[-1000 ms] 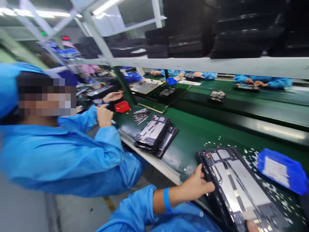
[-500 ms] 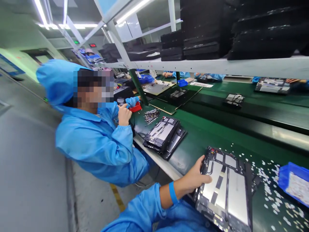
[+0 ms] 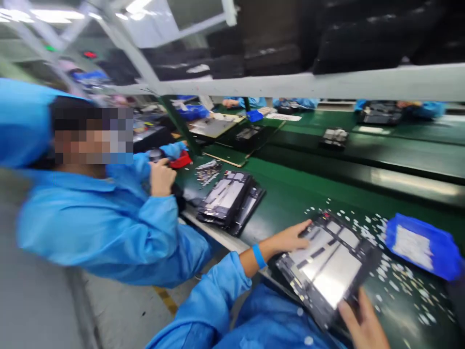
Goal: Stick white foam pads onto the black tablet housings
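An opened tablet [image 3: 323, 261] with silver battery panels and a black frame lies tilted at the bench's near edge. My left hand [image 3: 290, 238], with a blue band at the wrist, grips its upper left side, thumb across the top face. At the lower right corner, my right hand [image 3: 363, 317] pinches the edge between thumb and fingers. Another dark piece partly shows under the tablet's right side; what it is stays hidden. Small white scraps [image 3: 385, 271] lie scattered to the right, close to a blue tray [image 3: 443, 257] holding more of them.
A stack of similar opened tablets [image 3: 228, 196] sits left on the green bench, near a pile of small parts [image 3: 208, 172] and a red bin [image 3: 180, 160]. A co-worker [image 3: 109, 218] in blue sits at left. A white shelf edge [image 3: 290, 86] crosses above.
The view has swung right. My right hand has come into view on the tablet's lower right corner, and the tablet now sits more turned. My left hand still holds its left side.
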Tool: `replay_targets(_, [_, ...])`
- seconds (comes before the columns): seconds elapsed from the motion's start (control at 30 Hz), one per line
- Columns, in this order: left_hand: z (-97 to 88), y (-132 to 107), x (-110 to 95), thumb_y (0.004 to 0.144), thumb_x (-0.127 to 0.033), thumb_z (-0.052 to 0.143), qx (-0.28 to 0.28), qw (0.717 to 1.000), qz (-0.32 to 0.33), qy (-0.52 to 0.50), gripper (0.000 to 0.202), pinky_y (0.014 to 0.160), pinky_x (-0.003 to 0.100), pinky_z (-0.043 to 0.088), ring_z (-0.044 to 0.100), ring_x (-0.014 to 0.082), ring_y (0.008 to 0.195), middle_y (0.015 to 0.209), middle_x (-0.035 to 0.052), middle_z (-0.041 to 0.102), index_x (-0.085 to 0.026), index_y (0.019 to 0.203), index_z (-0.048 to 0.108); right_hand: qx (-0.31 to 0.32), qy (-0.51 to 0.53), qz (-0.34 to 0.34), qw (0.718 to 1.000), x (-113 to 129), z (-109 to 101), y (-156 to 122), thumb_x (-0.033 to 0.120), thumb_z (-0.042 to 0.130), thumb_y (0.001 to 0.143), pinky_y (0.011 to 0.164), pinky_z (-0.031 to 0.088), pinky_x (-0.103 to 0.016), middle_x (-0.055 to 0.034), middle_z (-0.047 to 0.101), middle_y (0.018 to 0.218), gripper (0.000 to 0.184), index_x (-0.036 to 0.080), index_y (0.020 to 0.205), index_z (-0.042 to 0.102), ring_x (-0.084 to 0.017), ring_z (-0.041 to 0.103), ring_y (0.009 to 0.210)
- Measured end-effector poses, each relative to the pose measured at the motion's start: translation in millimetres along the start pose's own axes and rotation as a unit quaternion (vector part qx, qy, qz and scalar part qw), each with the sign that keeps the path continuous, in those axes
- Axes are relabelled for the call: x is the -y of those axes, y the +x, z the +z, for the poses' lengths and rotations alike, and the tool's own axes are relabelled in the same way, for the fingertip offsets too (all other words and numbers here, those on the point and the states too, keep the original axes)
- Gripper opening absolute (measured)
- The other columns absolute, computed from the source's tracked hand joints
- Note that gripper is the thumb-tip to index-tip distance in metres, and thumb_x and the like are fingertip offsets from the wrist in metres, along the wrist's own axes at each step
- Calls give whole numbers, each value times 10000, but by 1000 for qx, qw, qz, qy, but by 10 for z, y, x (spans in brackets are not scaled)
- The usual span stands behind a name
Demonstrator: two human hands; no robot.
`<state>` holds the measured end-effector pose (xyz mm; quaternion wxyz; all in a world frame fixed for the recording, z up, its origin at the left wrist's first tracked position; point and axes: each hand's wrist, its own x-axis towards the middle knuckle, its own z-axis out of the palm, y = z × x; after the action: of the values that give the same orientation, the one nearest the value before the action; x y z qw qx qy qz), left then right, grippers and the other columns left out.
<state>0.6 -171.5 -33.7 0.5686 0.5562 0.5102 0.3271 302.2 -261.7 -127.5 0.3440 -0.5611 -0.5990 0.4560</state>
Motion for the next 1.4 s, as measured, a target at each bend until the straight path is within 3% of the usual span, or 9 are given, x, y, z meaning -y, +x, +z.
replay_targets(0.13, [-37, 69, 67, 741, -278, 769, -32, 999, 38, 5, 909, 1327, 528, 188, 361, 377, 1563, 1665, 105, 434, -169, 1600, 492, -30, -22, 7, 999, 275, 127, 67, 635, 608, 913, 1214, 417, -497, -190, 537, 1520, 768, 152, 1506, 540, -350, 495, 1443])
replay_targets(0.23, [-62, 74, 106, 778, -377, 793, -39, 998, 20, -42, 843, 1313, 567, 216, 383, 382, 1551, 1650, 104, 460, -195, 1562, 539, -42, 0, 15, 999, 368, 237, 109, 626, 570, 951, 1307, 256, -511, -179, 344, 1683, 880, 156, 1660, 340, -329, 322, 1577])
replay_targets(0.43, [312, -233, 76, 911, -450, 714, 15, 992, 24, -120, 1000, 1328, 517, 207, 294, 335, 1601, 1750, 107, 262, -218, 1719, 172, 1, 74, -9, 997, 524, 137, 226, 629, 569, 980, 1327, 177, -501, -136, 141, 1760, 1067, 172, 1733, -32, -284, 187, 1632])
replay_targets(0.6, [629, -457, 208, 984, -444, 638, -23, 999, 28, -18, 1069, 1350, 501, 81, 111, 314, 1653, 1782, 146, 97, -195, 1714, -102, 39, 104, 18, 994, 504, -100, 267, 613, 602, 984, 1321, 210, -496, -114, 209, 1748, 983, 227, 1737, 102, -276, 233, 1620])
replay_targets(0.77, [343, -277, 146, 989, -339, 605, -98, 988, 52, 110, 792, 1238, 504, 378, 439, 321, 1490, 1631, 191, 417, -172, 1685, 266, 10, 96, 32, 995, 419, -137, 149, 593, 631, 971, 1318, 220, -525, -127, 262, 1731, 937, 227, 1719, 202, -303, 265, 1607])
replay_targets(0.87, [110, 31, -58, 1032, -235, 500, -214, 923, 123, 295, 463, 1083, 464, 484, 586, 269, 1221, 1327, 146, 625, -180, 1484, 583, -17, 68, 26, 997, 442, -200, 179, 556, 634, 972, 1311, 241, -541, -135, 302, 1716, 876, 229, 1699, 271, -316, 318, 1582])
replay_targets(1.07, [58, 425, -295, 1010, -190, 597, -128, 797, 224, 545, 251, 787, 383, 471, 556, 250, 900, 1069, 102, 688, -223, 1182, 775, -89, 3, -42, 995, 674, -438, 347, 469, 649, 958, 1245, 377, -517, -121, 373, 1676, 757, 258, 1640, 398, -311, 429, 1503])
replay_targets(1.2, [36, 418, -221, 1009, -176, 591, -146, 803, 246, 523, 202, 840, 378, 475, 568, 245, 970, 1102, 98, 683, -225, 1073, 776, -96, -23, -91, 991, 920, -466, 552, 420, 636, 965, 1120, 503, -456, -133, 590, 1483, 559, 224, 1485, 579, -274, 605, 1300])
replay_targets(1.4, [6, 389, -135, 1009, -112, 517, -155, 833, 309, 432, 241, 895, 345, 508, 601, 207, 1016, 1052, 82, 672, -199, 1033, 740, 50, -84, -162, 982, 1336, -191, 1269, 278, 532, 1015, 977, 559, -382, -80, 766, 1174, 310, 200, 1217, 753, -224, 720, 1073])
